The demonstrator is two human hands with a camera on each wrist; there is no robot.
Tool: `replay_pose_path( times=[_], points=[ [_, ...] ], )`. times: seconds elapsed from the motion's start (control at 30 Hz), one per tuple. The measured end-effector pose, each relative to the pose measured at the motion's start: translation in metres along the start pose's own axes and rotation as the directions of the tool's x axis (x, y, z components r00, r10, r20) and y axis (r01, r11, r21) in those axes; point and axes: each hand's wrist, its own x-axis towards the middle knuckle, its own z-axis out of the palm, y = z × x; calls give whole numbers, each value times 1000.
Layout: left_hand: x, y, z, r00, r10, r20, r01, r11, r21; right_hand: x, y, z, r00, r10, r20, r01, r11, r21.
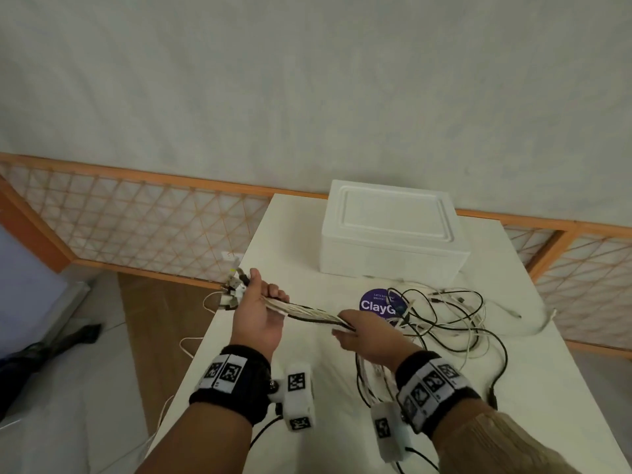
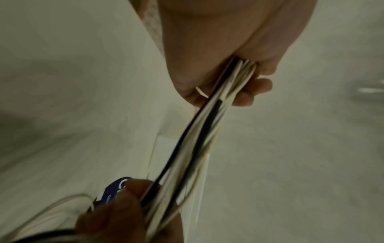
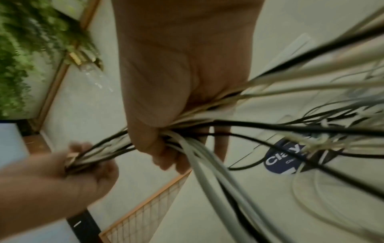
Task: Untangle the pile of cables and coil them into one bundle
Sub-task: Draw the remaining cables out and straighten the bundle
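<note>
Several white and black cables are gathered into one straight bunch point(image 1: 309, 311) held taut between both hands above the white table point(image 1: 307, 388). My left hand point(image 1: 258, 304) grips the bunch near its plug ends point(image 1: 232, 289), which stick out past the table's left edge. My right hand point(image 1: 355, 328) is curled round the same bunch point(image 3: 187, 118) further along. Behind the right hand the rest of the cables lie in a loose tangle point(image 1: 444, 319) on the table. The bunch point(image 2: 199, 131) runs from my left fingers down to the other hand in the left wrist view.
A white foam box point(image 1: 390, 230) stands at the back of the table. A purple round sticker point(image 1: 378, 302) lies under the tangle. A wooden lattice rail point(image 1: 136, 220) runs behind and left. Thin white cable ends point(image 1: 191, 343) hang off the table's left side.
</note>
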Motion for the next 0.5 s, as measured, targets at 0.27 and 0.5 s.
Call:
replay_pose_path(
  times=[0.27,0.5],
  points=[
    [-9,-35,-29,936,-325,134,298,936,186,12,-19,-19,989,-40,-143,21,991,-133],
    [-14,-53,10,915,-402,9,402,914,-51,19,-38,18,999,-43,-25,37,981,-192]
  ],
)
